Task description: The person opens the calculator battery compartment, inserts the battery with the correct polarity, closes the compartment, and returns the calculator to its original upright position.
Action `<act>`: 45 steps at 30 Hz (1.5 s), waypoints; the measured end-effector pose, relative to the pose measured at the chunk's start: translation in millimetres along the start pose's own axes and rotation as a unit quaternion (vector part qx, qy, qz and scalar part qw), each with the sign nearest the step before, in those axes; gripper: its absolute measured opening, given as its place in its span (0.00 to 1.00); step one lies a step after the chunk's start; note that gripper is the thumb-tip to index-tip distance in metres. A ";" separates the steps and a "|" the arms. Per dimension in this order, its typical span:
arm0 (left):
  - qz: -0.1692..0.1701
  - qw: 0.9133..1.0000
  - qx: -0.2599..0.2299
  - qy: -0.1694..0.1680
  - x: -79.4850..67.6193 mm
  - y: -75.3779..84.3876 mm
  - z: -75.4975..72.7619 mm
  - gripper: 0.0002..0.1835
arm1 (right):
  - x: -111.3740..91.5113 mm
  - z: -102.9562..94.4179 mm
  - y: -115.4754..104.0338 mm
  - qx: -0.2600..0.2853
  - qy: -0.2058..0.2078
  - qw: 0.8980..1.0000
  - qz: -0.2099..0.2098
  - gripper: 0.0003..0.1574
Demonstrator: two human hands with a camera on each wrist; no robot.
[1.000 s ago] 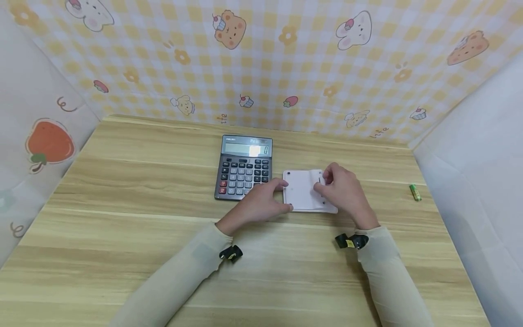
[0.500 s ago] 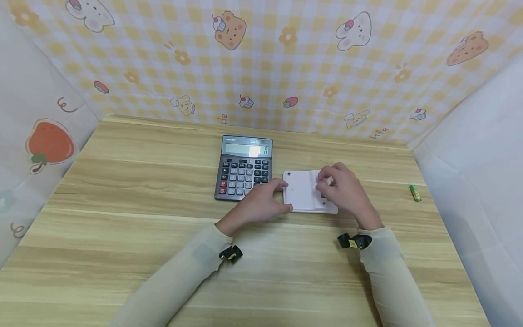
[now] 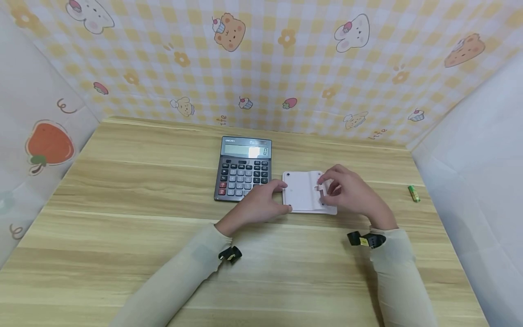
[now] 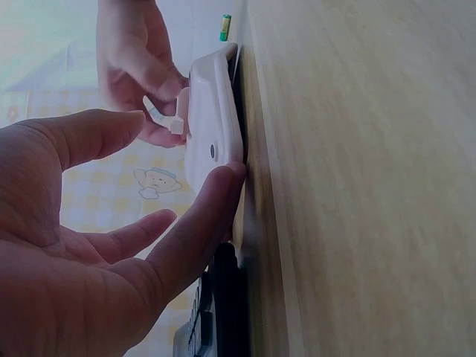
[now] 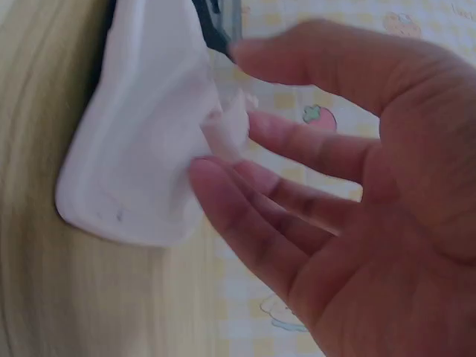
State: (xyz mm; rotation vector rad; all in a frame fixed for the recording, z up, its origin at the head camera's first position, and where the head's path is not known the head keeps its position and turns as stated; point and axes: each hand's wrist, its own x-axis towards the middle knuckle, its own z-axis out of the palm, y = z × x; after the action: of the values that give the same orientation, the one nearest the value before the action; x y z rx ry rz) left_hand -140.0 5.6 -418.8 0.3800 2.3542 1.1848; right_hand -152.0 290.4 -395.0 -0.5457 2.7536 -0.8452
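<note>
A white device (image 3: 300,190), perhaps a small calculator, lies back side up on the table with small dark dots near its corners. My left hand (image 3: 261,200) steadies its left end; in the left wrist view one fingertip (image 4: 230,175) presses the corner and another finger stays off it. On the raised right part, my right hand (image 3: 347,190) holds a small white flap (image 5: 227,130), like a battery cover, between thumb and fingers. That flap stands tilted up from the back. Whether it is fully detached I cannot tell.
A grey desk calculator (image 3: 241,168) showing 0 lies face up just left of the white device, partly behind the left hand. One green-yellow battery (image 3: 414,194) lies near the right edge of the wooden table (image 3: 122,181). Patterned cloth (image 3: 265,68) hangs behind.
My right hand has shifted to the right with its fingers spread wider, and the flap on the white device has come up into view. The left hand has stayed in place.
</note>
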 end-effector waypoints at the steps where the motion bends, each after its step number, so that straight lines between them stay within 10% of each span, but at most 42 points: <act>1: -0.001 1.000 0.000 0.000 -0.3 0.3 -0.1 0.36 | -0.7 -1.1 1.1 0.004 -0.006 1.000 -0.007 0.21; 45: 0.006 1.000 0.007 0.006 -1.1 0.3 0.9 0.36 | -3.3 -5.3 13.7 -0.047 0.014 0.998 -0.043 0.22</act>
State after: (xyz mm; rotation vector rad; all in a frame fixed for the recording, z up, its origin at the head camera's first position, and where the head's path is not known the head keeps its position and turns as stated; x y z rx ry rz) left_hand -138.5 5.9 -418.7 0.3938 2.3744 1.1794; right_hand -154.5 304.9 -398.2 -0.6786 2.8251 -0.7490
